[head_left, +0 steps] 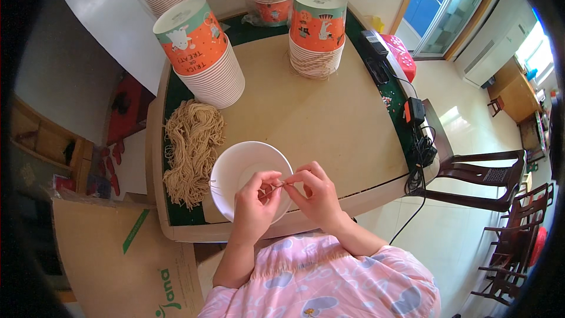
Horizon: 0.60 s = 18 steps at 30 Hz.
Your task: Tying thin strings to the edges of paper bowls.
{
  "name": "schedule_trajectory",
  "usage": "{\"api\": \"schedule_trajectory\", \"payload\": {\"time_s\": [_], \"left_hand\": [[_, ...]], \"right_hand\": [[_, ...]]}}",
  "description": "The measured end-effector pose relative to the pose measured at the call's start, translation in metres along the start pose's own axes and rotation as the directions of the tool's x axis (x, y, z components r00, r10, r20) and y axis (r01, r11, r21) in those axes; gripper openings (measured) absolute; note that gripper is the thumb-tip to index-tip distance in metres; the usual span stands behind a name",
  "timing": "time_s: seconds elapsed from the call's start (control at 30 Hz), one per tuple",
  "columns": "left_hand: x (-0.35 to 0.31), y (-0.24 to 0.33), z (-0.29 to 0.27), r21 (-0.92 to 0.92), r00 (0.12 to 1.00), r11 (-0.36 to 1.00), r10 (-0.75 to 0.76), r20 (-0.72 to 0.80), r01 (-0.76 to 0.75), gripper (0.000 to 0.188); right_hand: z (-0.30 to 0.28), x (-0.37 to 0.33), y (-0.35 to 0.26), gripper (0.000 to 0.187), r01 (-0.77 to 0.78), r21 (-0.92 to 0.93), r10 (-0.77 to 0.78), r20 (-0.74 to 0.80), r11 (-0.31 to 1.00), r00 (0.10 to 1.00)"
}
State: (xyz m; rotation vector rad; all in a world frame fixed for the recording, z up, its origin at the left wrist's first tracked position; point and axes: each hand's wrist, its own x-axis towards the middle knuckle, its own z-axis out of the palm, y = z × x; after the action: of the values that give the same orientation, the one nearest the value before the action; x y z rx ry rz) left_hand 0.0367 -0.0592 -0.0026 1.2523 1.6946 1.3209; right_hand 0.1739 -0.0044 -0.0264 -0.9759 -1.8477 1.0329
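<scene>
A cardboard box [126, 265] is seen at lower left, beside the counter [329, 123]. On the counter's left side a bundle of tan strings [191, 150] is laid, just behind it a tilted stack of orange paper cups [203, 53]. A white paper lid [247, 174] is held near the front edge, partly covered by both hands. The left hand [254, 203] is closed, its fingertips pinched on a thin string [276, 185]; the right hand [315, 191] is pinched on the same string, the two hands touching. A second cup stack [318, 29] is stood farther back, and black cables [421, 147] are hung at the right edge.
</scene>
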Motion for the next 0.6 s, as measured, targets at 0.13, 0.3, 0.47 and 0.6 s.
{"api": "schedule_trajectory", "payload": {"time_s": [0.13,0.3,0.47,0.6], "left_hand": [[0.000,-0.002,0.001,-0.072,0.999,0.997,-0.036,0.019,0.037,0.020],[-0.002,-0.010,-0.001,-0.021,0.999,0.999,-0.035,0.021,0.036,0.014],[-0.002,-0.015,-0.002,0.003,0.999,1.000,-0.003,0.032,0.003,0.006],[-0.002,-0.013,-0.003,0.063,0.998,0.998,-0.011,0.058,0.008,0.004]], "right_hand": [[0.002,-0.001,0.006,0.010,0.032,0.057,-0.031,-0.027,0.998,0.999],[0.004,-0.001,0.009,0.012,0.054,0.132,-0.046,-0.065,0.990,0.997],[0.009,-0.002,0.012,0.012,0.066,0.216,-0.049,-0.085,0.974,0.995],[0.011,-0.003,0.014,0.009,0.050,0.207,-0.038,-0.063,0.977,0.997]]}}
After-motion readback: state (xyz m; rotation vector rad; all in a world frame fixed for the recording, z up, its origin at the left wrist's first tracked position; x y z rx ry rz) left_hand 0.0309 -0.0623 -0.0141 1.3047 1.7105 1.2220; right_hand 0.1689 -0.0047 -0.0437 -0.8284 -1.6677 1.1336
